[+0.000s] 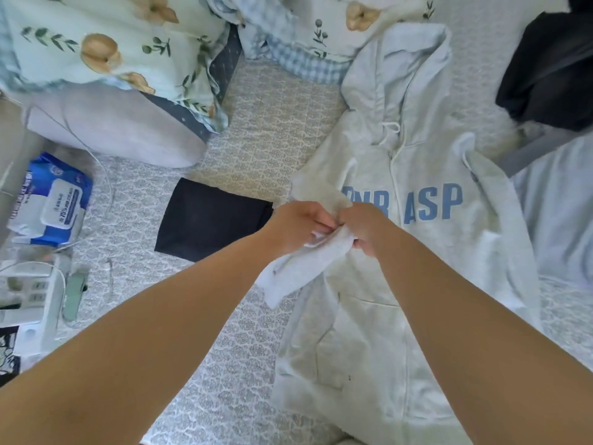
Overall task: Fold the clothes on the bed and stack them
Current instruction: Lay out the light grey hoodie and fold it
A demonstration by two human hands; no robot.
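While a pale zip hoodie with blue lettering lies spread face-up on the patterned bed, a person's left hand and right hand meet over its chest, fingers curled and pinching its bunched sleeve. A folded dark garment lies just left; a black garment sits upper right.

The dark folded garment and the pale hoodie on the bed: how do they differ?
The dark folded garment is a compact, near-black rectangle; the hoodie is pale, with blue letters, and spread open. The garment lies untouched, while the left hand and right hand hold the hoodie's sleeve. Both lie on the patterned bed cover.
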